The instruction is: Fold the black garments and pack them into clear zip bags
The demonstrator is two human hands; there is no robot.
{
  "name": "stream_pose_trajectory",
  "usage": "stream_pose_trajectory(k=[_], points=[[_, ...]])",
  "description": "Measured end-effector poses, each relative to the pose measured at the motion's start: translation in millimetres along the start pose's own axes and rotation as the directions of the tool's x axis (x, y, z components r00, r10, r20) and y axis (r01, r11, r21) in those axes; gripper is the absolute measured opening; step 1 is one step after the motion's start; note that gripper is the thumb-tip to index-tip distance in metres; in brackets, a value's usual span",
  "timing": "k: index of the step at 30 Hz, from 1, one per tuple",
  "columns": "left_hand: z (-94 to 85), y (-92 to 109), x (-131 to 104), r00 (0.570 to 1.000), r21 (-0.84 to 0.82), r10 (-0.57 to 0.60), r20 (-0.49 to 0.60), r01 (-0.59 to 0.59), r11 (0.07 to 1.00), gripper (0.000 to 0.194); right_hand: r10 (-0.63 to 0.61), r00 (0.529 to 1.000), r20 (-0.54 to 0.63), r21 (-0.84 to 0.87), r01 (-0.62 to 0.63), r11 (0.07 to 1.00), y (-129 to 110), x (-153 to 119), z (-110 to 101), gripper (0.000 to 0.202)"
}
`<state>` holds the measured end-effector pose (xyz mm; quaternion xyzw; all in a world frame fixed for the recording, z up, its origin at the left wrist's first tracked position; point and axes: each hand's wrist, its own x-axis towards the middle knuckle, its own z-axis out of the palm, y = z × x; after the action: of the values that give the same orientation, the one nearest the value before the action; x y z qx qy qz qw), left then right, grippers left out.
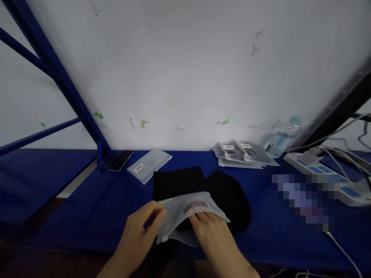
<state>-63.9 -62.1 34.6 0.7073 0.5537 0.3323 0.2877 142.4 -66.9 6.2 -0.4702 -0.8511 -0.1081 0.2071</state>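
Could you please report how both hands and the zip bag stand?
Left hand at left edge of zip bag, grip unclear. Right hand partly inside its open mouth. Black cloth just beyond, partly hidden behind it.

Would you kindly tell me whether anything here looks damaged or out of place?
The white wall looks marred: scattered green patches and pale marks break its plain surface. White cables trail untidily over the power strip at right. I see no spill.

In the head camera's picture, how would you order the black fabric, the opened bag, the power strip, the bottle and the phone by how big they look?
Largest to smallest:
1. Black fabric, partly covered
2. Opened bag and power strip: too close to rank, both partly hidden
3. Bottle
4. Phone
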Motion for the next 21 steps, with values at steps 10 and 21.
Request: stream_pose_trajectory(k=[10,21], points=[[14.4,-32.8,38.1,0.664,-0.557,-0.394,0.635,0.747,0.363,0.043,-0.012,0.997,-0.081,0.287,0.035,0.957,14.9,-9.8,-17.6,0.048],[-37.1,-83.4,154.4,0.883,-0.687,-0.450,-0.137,0.243,0.685,0.020,-0.087,0.981,-0.172,0.250,0.129,0.960,29.7,-10.7,30.8,0.044]])
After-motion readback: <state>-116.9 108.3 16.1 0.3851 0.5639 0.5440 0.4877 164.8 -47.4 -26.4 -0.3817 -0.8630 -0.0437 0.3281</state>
